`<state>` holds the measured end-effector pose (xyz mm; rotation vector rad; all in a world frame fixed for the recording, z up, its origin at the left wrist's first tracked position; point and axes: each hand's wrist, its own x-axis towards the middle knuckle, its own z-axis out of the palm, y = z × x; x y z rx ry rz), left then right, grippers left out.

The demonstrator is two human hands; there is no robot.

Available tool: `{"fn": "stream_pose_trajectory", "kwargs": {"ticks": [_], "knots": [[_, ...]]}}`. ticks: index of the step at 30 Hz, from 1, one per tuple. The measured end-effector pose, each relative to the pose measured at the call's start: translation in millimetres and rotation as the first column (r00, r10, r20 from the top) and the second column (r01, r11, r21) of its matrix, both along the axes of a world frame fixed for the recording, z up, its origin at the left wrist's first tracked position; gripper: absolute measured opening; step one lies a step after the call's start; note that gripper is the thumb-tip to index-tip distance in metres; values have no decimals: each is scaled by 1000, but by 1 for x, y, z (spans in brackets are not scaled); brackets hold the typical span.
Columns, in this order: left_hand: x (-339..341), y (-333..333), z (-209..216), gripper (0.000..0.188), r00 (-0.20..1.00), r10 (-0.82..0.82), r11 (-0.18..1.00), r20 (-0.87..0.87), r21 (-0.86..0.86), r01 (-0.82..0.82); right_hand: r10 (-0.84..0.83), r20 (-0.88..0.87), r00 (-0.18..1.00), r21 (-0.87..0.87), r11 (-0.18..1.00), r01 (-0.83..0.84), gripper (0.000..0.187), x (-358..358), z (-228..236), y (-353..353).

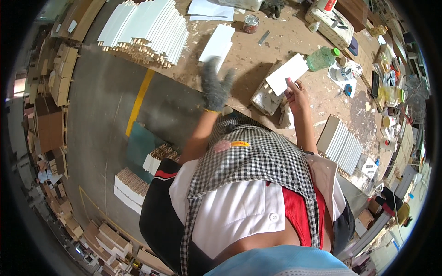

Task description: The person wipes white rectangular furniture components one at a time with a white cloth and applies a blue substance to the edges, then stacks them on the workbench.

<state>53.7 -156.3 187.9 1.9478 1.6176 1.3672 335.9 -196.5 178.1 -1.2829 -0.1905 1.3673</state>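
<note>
My right hand [298,96], bare, pinches the near edge of a small white panel [286,73] with wooden dowels sticking out of its ends. The panel is held over a worn, pale block [266,100] on the workbench. My left hand [215,87] wears a dark grey glove and is blurred by motion. Its thumb stands apart from the fingers and nothing shows in it. Just beyond the glove lie one or more loose white panels [217,42]. A large stack of white dowelled panels [142,27] sits at the bench's far left.
Past the right hand stand a green bottle [322,59] and a white cup [343,73]. A tin can [251,24] is at the back. More panels [340,146] are stacked at the right. Left of the bench, stacked pieces [131,188] rest low down near the grey floor [99,115].
</note>
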Motion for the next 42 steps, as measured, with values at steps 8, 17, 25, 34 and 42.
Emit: {"fn": "stream_pose_trajectory", "kwargs": {"ticks": [8,17,25,34,42], "knots": [[102,-36,-63,34,786,-451,886,-423,-110,450,332,268,904,11,938,-347,26,17,6,-17],[66,-20,-70,48,619,135,604,774,-559,568,269,945,185,-288,954,85,34,300,-69,-4],[44,-18,-51,25,941,-334,849,49,-418,323,322,938,-128,-278,919,279,48,352,-104,7],[53,-30,-59,31,268,332,704,905,-426,568,314,863,395,99,662,-743,41,42,52,31],[51,-27,-67,28,461,232,719,856,-471,512,-79,990,-116,-69,447,-892,35,-59,47,75]]}}
